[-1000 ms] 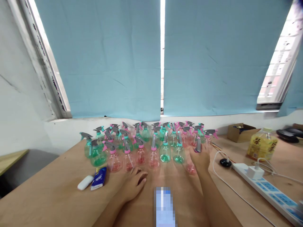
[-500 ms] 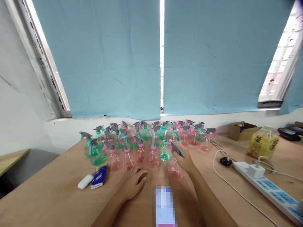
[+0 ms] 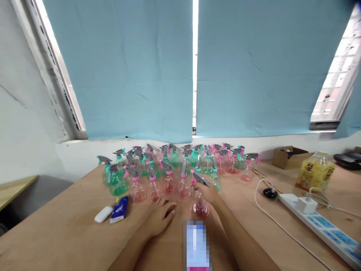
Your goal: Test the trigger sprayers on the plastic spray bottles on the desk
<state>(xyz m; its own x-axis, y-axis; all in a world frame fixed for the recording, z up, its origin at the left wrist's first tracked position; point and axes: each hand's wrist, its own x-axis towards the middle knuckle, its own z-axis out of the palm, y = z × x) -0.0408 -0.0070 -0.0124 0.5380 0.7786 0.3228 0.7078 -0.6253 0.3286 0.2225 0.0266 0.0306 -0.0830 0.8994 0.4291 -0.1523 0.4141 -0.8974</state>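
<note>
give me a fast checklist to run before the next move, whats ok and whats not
1. Right hand gripping the pink spray bottle near its neck: ok.
2. Bottle roughly upright: ok.
3. Bottle's base resting on the table: cannot tell.
4. Roomy gap between bottle and pixelated device: not ok, the base is close to the device's far edge.
5. Left hand free: ok, it rests on the table with nothing visible in it.
6. White cable clear of the right arm: ok, it lies apart, to the right.
</note>
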